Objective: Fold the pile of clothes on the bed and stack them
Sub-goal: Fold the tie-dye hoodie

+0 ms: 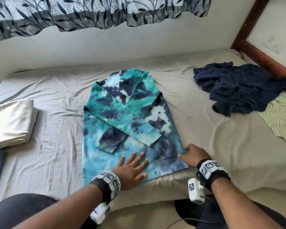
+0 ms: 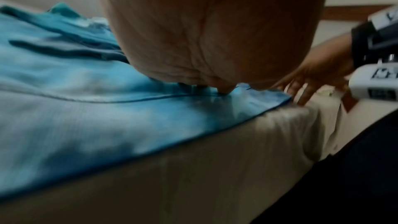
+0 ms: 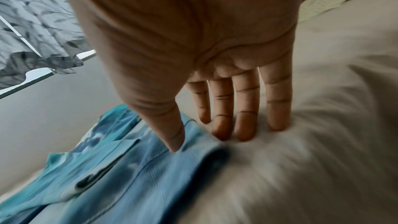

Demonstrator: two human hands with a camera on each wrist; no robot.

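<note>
A teal, white and navy tie-dye sweatshirt [image 1: 122, 103] lies flat in the middle of the bed, with both sleeves folded across its body. My left hand [image 1: 134, 161] presses flat on its lower part just above the hem, fingers spread. In the left wrist view the left hand [image 2: 204, 74] bears down on the blue sweatshirt [image 2: 86, 108]. My right hand [image 1: 191, 154] is at the hem's right corner. In the right wrist view the thumb of that right hand [image 3: 224, 125] touches the ribbed hem of the sweatshirt [image 3: 129, 176], and its straight fingers press the sheet beside it.
A folded cream cloth [image 1: 10, 123] sits at the left of the bed. A crumpled navy garment [image 1: 238, 90] and a green striped one [image 1: 281, 119] lie at the right. The grey sheet [image 1: 48, 113] is wrinkled. The sweatshirt's hem reaches the bed's near edge [image 1: 163, 184].
</note>
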